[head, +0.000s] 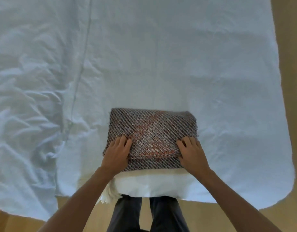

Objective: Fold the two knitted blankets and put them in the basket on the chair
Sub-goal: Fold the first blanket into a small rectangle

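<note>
I am looking down at the dark striped knitted blanket (152,131), folded into a thick rectangle and lying near the close edge of the bed sheet (161,56). It is partly covering a white folded cloth (149,185) whose fringe (109,193) is hanging off at the left. That may be the second blanket, but I cannot tell from here.

My left hand (116,154) is curling its fingers over the blanket's near left corner. My right hand (192,156) is doing the same on the right, and both are gripping the top flap.

I am judging the knit to be soft, floppy and fairly light, with layers ready to slide apart. I am reckoning on scooping under both short sides and clamping every layer together. The basket and chair are not showing.
</note>
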